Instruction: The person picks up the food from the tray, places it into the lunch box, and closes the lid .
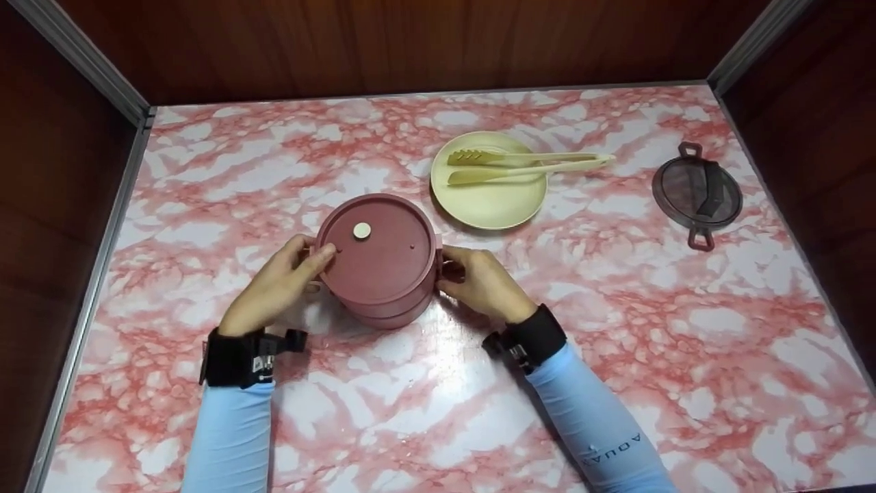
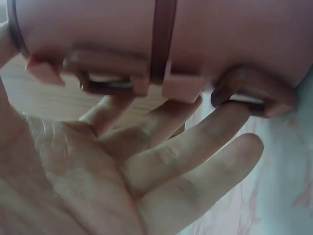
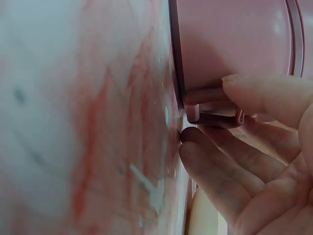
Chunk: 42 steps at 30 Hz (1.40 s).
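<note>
A dusty-red two-tier lidded pot (image 1: 384,267) stands on the table between both hands, with a pale round knob (image 1: 362,231) on its lid. My left hand (image 1: 274,284) holds the pot's left side: the thumb lies over the lid rim, and the fingers reach under the side handles (image 2: 254,90) and a pink clasp (image 2: 182,87). On the opposite side, my right hand (image 1: 487,282) grips the pot by its lower handle (image 3: 215,120), thumb on the near face and fingers round the far one. Some fingertips are hidden behind the handles.
Behind the pot, to the right, a pale green plate (image 1: 489,209) carries yellow-green tongs (image 1: 527,164), their handle end overhanging the rim. A dark see-through lid (image 1: 684,188) with two side loops lies farther right. Wooden panels (image 1: 424,48) border the marbled table.
</note>
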Each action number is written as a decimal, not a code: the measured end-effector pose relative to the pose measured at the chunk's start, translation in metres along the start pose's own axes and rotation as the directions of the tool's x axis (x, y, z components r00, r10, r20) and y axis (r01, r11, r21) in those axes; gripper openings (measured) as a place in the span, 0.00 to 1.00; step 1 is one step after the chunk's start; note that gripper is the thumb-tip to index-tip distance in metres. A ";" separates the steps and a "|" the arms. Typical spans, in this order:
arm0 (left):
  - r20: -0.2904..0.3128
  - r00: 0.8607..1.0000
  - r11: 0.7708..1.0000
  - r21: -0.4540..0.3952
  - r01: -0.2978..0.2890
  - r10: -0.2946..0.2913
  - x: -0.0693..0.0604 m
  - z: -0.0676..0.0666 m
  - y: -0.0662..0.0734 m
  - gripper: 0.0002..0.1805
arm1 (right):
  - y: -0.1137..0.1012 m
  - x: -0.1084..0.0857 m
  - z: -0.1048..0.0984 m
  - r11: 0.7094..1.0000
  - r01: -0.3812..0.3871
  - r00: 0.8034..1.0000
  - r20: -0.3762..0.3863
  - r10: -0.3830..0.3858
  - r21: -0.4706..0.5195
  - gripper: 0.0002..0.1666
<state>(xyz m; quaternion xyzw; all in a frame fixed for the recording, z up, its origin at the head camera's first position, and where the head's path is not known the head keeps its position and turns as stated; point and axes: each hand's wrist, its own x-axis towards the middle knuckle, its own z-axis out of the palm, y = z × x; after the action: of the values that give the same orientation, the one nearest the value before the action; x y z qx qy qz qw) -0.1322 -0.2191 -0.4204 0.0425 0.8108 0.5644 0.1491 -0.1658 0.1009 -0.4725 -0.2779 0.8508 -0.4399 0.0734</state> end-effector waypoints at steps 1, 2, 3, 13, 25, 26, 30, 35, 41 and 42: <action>0.007 1.000 1.000 -0.005 0.000 0.000 0.000 -0.002 -0.001 0.28 | 0.000 0.000 0.001 1.000 0.006 1.000 0.004 -0.006 0.010 0.21; 0.012 1.000 1.000 -0.014 0.001 -0.001 0.000 -0.003 -0.001 0.28 | 0.001 0.001 0.001 1.000 0.014 1.000 0.007 -0.014 0.019 0.22; 0.018 1.000 0.999 -0.032 0.005 -0.005 -0.001 -0.003 -0.002 0.28 | 0.001 0.001 0.001 0.999 0.021 1.000 0.010 -0.021 0.027 0.22; 0.029 1.000 0.999 -0.049 -0.007 0.009 -0.004 -0.002 -0.003 0.28 | 0.000 -0.005 -0.013 0.998 0.038 0.999 0.025 -0.039 0.043 0.27; 0.020 0.989 0.990 -0.012 -0.143 0.144 -0.013 -0.013 0.001 0.26 | -0.022 -0.010 -0.026 1.000 -0.014 0.997 0.074 0.013 0.014 0.25; 0.023 0.989 0.990 -0.018 -0.143 0.143 -0.012 -0.013 0.001 0.26 | -0.021 -0.010 -0.024 1.000 -0.012 0.997 0.083 0.011 0.015 0.24; 0.036 0.989 0.989 -0.020 -0.144 0.145 -0.011 -0.013 0.001 0.26 | -0.021 -0.009 -0.021 1.000 0.001 0.998 0.061 -0.002 0.011 0.26; 0.052 0.987 0.986 0.054 -0.155 0.153 -0.013 -0.017 0.000 0.25 | -0.029 -0.010 -0.024 0.997 0.075 0.997 -0.012 -0.075 0.024 0.41; 0.080 0.985 0.981 0.111 -0.160 0.151 -0.017 -0.020 0.000 0.24 | -0.034 -0.009 -0.026 0.987 0.148 0.982 -0.112 -0.154 -0.065 0.35; 0.080 0.986 0.981 0.120 -0.153 0.144 -0.018 -0.020 0.004 0.24 | -0.034 -0.009 -0.027 0.988 0.139 0.982 -0.117 -0.146 -0.067 0.33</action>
<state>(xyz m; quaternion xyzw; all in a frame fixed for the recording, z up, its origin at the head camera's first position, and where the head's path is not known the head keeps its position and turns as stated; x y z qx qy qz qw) -0.1210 -0.2397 -0.4071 0.1322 0.8335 0.5199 0.1321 -0.1542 0.1092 -0.4308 -0.3130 0.8442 -0.4348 -0.0184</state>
